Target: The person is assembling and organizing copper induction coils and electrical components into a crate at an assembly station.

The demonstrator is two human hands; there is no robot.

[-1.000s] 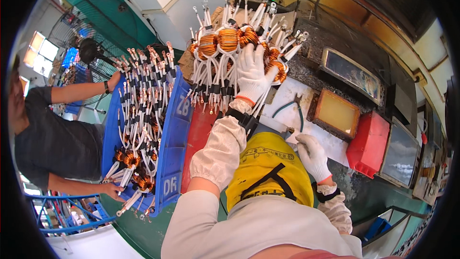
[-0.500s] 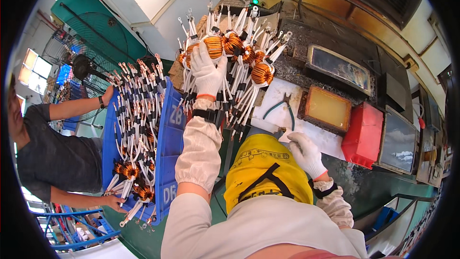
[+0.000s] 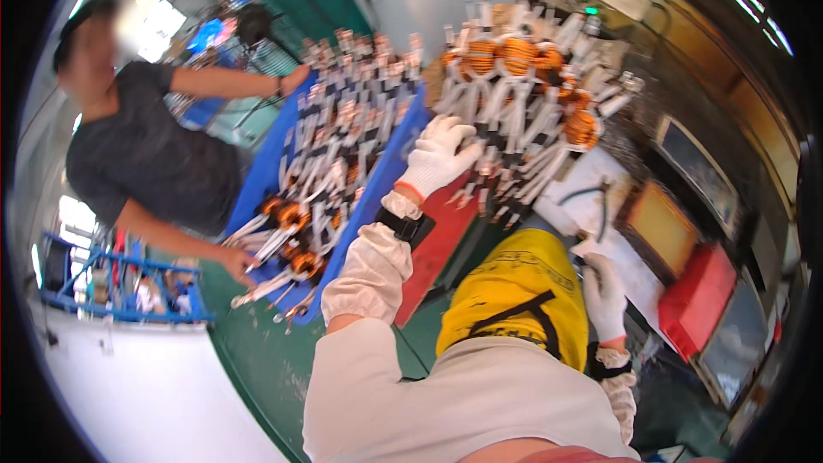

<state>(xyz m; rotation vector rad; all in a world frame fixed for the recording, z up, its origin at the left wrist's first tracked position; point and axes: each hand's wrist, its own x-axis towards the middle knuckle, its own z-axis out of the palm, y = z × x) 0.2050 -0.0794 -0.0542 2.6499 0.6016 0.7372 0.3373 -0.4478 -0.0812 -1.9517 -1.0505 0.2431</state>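
Observation:
My left hand (image 3: 441,154), in a white glove, is raised between the blue crate (image 3: 375,197) and the heap of copper-wound ring coils (image 3: 517,56) on the bench. Its fingers are apart with nothing in them; whether they touch the white leads beneath is unclear. The coils carry white leads with black sleeves and metal end lugs. My right hand (image 3: 605,296), also gloved, is low by the bench's front edge, beside my yellow apron (image 3: 514,283). Its fingers look loosely bent and blurred, and I see nothing held in them.
A co-worker (image 3: 163,146) at the left grips the crate, which is full of similar coils and leads. Pliers (image 3: 603,210) lie on a white sheet. Farther right are a tray of yellowish material (image 3: 658,223), a red bin (image 3: 699,300) and a dark framed tray (image 3: 699,173).
My left hand has come off the coils and drawn back toward the crate. The view has swung left, showing more of the co-worker. A red surface now shows beneath my left hand.

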